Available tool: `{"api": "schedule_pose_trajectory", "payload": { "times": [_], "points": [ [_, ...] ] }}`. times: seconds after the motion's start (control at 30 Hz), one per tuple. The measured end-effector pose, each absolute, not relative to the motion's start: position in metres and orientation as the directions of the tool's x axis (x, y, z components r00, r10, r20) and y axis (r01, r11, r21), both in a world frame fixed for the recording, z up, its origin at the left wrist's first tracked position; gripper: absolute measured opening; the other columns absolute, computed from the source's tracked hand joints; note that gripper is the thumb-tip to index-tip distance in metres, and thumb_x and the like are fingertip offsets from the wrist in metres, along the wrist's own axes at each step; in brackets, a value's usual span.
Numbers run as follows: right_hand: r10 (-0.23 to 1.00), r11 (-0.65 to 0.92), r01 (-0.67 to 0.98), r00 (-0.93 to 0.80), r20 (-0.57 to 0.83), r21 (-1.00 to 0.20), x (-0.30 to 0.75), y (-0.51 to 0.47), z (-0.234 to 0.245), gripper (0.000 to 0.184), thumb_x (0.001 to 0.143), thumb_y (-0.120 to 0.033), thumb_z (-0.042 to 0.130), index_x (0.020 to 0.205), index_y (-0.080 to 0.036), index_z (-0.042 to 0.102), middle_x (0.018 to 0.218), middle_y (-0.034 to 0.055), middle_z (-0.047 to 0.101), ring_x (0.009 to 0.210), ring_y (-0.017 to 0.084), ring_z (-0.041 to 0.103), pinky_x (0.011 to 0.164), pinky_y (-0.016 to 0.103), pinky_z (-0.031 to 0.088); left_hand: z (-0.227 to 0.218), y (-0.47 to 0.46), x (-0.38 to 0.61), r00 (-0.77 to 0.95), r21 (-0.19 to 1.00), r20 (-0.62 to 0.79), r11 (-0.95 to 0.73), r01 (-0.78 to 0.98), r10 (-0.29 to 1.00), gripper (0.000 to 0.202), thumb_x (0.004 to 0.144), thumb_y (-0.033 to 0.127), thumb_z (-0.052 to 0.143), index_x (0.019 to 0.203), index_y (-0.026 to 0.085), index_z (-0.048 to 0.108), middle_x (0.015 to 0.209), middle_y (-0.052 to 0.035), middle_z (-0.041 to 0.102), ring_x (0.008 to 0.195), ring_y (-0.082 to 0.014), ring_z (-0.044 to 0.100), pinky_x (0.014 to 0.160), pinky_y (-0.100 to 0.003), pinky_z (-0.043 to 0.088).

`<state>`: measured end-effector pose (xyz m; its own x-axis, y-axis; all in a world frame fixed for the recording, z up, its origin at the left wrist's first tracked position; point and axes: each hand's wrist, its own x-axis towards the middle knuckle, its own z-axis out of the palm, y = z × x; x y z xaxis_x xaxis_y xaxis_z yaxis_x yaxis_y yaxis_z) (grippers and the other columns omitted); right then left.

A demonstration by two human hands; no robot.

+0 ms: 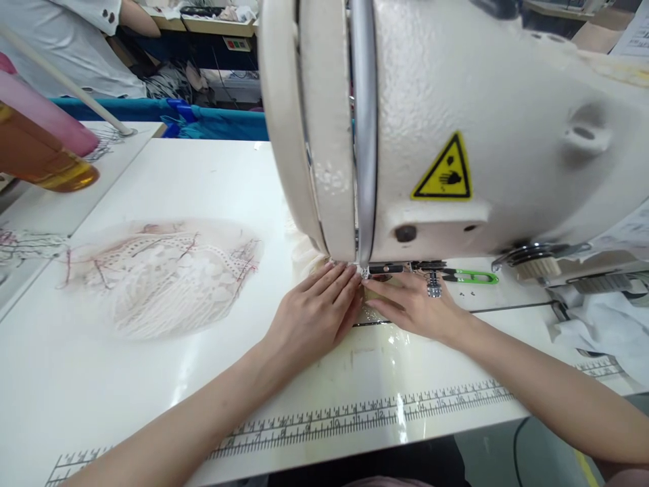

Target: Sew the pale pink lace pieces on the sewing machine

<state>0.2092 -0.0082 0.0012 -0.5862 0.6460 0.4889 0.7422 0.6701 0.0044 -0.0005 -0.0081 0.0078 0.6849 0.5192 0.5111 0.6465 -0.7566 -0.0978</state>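
My left hand (317,308) lies with fingers stretched out beside the presser foot (364,270) of a sewing machine (436,88). Pale cream fabric (303,256) shows just behind those fingertips; the part under the hand is hidden. On the other side of the foot, my right hand (418,304) points inward, thumb and forefinger apart and touching the work near the foot. The machine head hides some of its fingers. Green-handled thread snips (471,276) lie beyond the right hand.
A sheer lace piece (172,281) with red threads lies left on the white table (228,379). A printed ruler (355,419) runs along the front edge. Pink and amber thread cones (55,155) stand left. White cloth (608,331) lies right. Another person's sleeve (96,17) shows behind.
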Motion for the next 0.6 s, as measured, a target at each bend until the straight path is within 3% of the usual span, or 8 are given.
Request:
{"api": "schedule_pose_trajectory", "payload": {
  "times": [0.23,0.6],
  "points": [
    [0.638,0.685,0.729,-0.589,0.497,-0.015,0.2075,-0.0073,0.0006,0.028,0.095,-0.042,0.05,0.11,-0.023,0.065,0.09,0.002,0.068,0.081,0.017,0.063,0.067,0.03,0.043,0.0055,-0.0074,-0.0012,0.668,-0.087,0.52,-0.745,0.662,0.532,0.025,0.091,0.02,0.054,0.105,0.005,0.068,0.11,-0.0125,0.07,0.1,-0.0256,0.068,0.094,-0.04,0.055],
    [0.688,0.648,0.761,-0.6,0.408,0.026,0.2072,-0.0095,-0.0074,0.035,0.097,-0.045,0.045,0.122,-0.025,0.059,0.1,0.0055,0.068,0.085,0.02,0.065,0.082,0.038,0.048,0.0059,-0.0056,-0.0003,0.659,-0.064,0.486,-0.728,0.682,0.574,0.029,0.092,0.021,0.051,0.108,0.003,0.067,0.112,-0.0159,0.069,0.104,-0.0274,0.066,0.094,-0.042,0.055]
  ]
}}
